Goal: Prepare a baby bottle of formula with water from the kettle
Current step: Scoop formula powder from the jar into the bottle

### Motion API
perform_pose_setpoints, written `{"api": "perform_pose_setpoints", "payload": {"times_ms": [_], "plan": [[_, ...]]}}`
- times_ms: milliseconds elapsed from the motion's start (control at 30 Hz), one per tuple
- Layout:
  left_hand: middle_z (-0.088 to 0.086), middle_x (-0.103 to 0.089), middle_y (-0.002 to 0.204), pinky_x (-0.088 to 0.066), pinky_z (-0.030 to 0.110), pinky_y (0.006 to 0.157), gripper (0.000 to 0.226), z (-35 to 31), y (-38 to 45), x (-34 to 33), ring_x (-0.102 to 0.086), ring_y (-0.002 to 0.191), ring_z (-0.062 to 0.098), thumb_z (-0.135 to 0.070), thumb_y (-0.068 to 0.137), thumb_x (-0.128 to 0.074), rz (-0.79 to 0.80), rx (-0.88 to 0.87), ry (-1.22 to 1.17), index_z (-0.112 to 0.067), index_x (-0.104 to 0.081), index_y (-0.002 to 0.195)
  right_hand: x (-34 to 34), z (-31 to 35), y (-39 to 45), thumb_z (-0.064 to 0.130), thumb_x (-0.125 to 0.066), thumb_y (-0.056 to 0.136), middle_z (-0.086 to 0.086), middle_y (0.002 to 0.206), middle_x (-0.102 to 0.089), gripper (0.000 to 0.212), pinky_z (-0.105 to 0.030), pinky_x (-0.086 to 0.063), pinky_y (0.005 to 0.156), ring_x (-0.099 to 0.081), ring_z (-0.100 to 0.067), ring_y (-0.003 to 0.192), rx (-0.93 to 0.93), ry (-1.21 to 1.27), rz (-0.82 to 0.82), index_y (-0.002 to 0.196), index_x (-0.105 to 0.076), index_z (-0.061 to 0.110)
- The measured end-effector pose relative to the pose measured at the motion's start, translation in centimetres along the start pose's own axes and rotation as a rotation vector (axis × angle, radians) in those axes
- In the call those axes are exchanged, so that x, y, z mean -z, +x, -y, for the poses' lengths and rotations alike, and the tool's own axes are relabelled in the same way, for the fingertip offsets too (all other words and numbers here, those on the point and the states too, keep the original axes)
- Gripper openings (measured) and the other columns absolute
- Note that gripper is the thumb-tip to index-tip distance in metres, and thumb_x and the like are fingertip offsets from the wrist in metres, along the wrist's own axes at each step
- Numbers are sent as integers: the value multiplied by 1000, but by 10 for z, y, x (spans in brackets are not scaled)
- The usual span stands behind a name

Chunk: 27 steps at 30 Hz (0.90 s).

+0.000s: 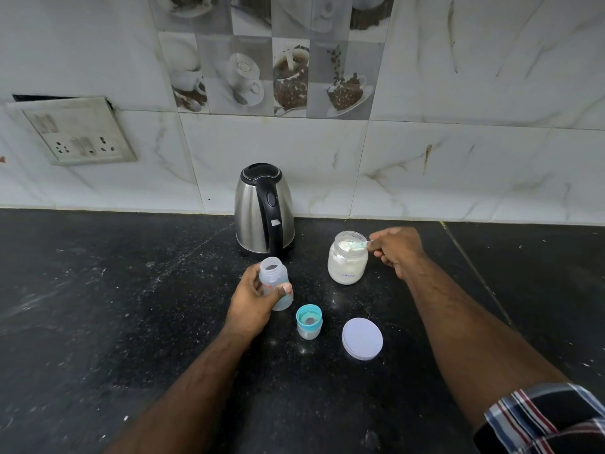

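Observation:
My left hand (pixel 253 301) grips an open, clear baby bottle (pixel 273 278) and holds it upright on the black counter. To its right stands an open glass jar of white formula powder (pixel 347 262). My right hand (pixel 397 250) pinches the handle of a pale green scoop (pixel 358 245), whose bowl is down inside the jar's mouth. Behind both, against the wall, a steel kettle (pixel 263 209) with a black lid and handle stands shut. The bottle's teal collar with its cap (pixel 309 321) sits upside down in front of the bottle.
The jar's white lid (pixel 362 338) lies flat on the black counter (pixel 131 306), right of the teal collar. A socket plate (pixel 77 132) is fixed to the tiled wall at the far left.

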State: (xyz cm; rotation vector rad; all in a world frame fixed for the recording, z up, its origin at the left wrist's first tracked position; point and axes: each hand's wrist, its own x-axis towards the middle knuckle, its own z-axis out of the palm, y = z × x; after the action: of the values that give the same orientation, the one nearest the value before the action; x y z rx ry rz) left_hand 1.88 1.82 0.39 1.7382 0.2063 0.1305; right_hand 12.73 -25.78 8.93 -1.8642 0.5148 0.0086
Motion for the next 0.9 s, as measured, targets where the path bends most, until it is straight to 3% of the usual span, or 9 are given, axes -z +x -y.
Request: {"api": "perform_pose_setpoints", "payload": {"times_ms": [67, 267, 333, 467, 667, 800, 900], "plan": [[-17, -69, 118, -49, 10, 84, 58, -2, -2, 0, -66, 101, -12, -26, 81, -88, 1, -1, 3, -33, -55, 128, 2, -3, 0, -7, -79, 78, -13, 79, -76, 17, -22, -46, 46, -59, -12, 55, -25, 15, -11, 90, -76, 5], [-18, -68, 118, -48, 12, 83, 57, -5, -6, 1, -65, 106, -5, -26, 81, -87, -1, -8, 13, -36, -54, 127, 1, -7, -2, -9, -75, 80, -15, 80, -76, 16, -23, -49, 49, -60, -13, 55, -45, 24, -45, 90, -76, 3], [-16, -68, 119, -49, 16, 87, 57, -4, -7, 2, -65, 109, -2, -27, 81, -88, -1, -12, 16, -36, -54, 126, 0, -5, -3, -4, -76, 79, -13, 80, -76, 14, -25, -50, 51, -63, -15, 59, 14, -32, -78, 89, -77, 5], [-15, -68, 121, -52, 27, 97, 59, -2, -8, 4, -65, 111, 2, -29, 80, -88, -7, -5, 7, -36, -54, 127, -10, 2, -5, 5, -72, 82, -3, 92, -78, 13, -25, -51, 75, -70, -19, 86, 241, -288, -107, 88, -79, 13], [-10, -67, 131, -51, 38, 107, 67, -2, -8, 8, -64, 120, 9, -31, 79, -88, 1, 1, 14, -29, -54, 137, -33, 4, -8, 5, -66, 88, -8, 105, -77, 19, -33, -58, 82, -71, -27, 97, 373, -527, -91, 98, -79, 15], [-12, -67, 130, -50, 38, 108, 67, -3, -8, 10, -63, 120, 8, -31, 79, -88, -5, 5, 17, -31, -54, 136, -39, 3, -5, 11, -77, 87, -9, 107, -77, 11, -34, -57, 88, -70, -26, 101, 328, -447, -45, 98, -80, 13], [-12, -67, 129, -51, 38, 108, 66, -4, -8, 12, -64, 119, 7, -30, 79, -88, -8, 2, 17, -30, -55, 136, -36, 2, -4, 12, -83, 82, -8, 102, -77, 12, -32, -55, 83, -70, -22, 95, 240, -297, -40, 93, -80, 12]]}}
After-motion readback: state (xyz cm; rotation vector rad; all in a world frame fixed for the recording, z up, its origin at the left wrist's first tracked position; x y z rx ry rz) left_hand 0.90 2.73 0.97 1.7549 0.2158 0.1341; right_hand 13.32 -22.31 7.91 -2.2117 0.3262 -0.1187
